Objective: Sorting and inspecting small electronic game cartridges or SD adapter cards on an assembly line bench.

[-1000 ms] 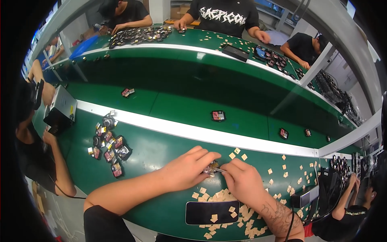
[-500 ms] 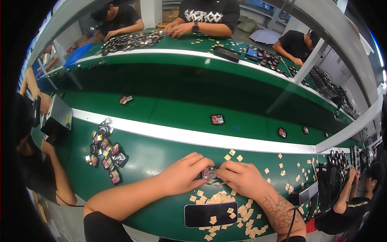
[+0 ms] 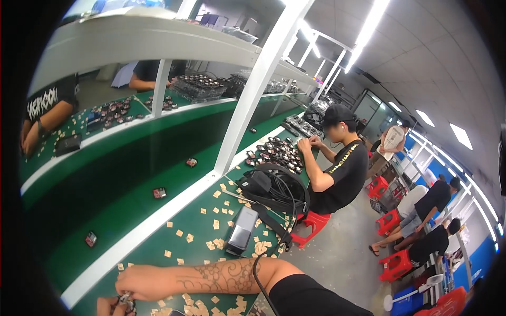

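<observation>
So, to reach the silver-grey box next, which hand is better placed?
Probably the right hand: its forearm lies close to the silver-grey box, while the left hand, partly out of the picture, is farther off. Both hands are at a small device, though.

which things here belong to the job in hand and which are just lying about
Likely job:
small electronic module between left hand and right hand
similar modules on green belt

Probably lying about:
scattered beige squares
grey-black box
black bag
</observation>
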The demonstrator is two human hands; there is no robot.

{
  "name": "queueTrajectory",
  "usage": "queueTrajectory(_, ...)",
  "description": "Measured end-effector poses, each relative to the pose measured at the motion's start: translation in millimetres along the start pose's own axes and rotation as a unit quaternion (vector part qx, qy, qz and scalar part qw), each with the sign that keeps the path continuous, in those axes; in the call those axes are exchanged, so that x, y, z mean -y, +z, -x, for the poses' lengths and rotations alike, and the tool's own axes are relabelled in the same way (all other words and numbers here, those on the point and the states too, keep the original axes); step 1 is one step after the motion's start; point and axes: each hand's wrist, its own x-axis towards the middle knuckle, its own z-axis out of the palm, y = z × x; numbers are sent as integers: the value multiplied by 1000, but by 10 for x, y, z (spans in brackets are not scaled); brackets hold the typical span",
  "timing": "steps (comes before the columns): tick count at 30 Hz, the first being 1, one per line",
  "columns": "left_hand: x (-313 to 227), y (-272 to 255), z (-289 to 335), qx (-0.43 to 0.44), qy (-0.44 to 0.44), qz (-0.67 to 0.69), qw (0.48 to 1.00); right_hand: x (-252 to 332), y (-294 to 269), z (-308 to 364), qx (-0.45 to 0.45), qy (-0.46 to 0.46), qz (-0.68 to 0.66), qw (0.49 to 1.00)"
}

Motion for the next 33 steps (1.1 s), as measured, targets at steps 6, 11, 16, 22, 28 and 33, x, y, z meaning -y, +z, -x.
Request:
queueTrajectory(6, 156, -65, 212, 78, -84, -54, 992, 178, 210, -200, 19, 40, 93, 995)
queueTrajectory(11, 221, 52, 186, -9, -78, 4, 997, 129, 298, -104, 7, 89, 35, 995)
queueTrajectory(16, 243, 54, 137, 6, -114, 42, 993, 263, 10, -122, -21, 134, -22, 991)
queueTrajectory(22, 216, 15, 234, -5, -127, 44, 991, 347, 71, -215, -8, 133, -33, 991)
queueTrajectory(28, 208, 8, 173, -9, -123, 48, 991, 270, 66, -174, -4, 75, -14, 997)
queueTrajectory(33, 202, 11, 153, -15, -136, 56, 989, 300, 83, -203, -10, 114, -15, 993)
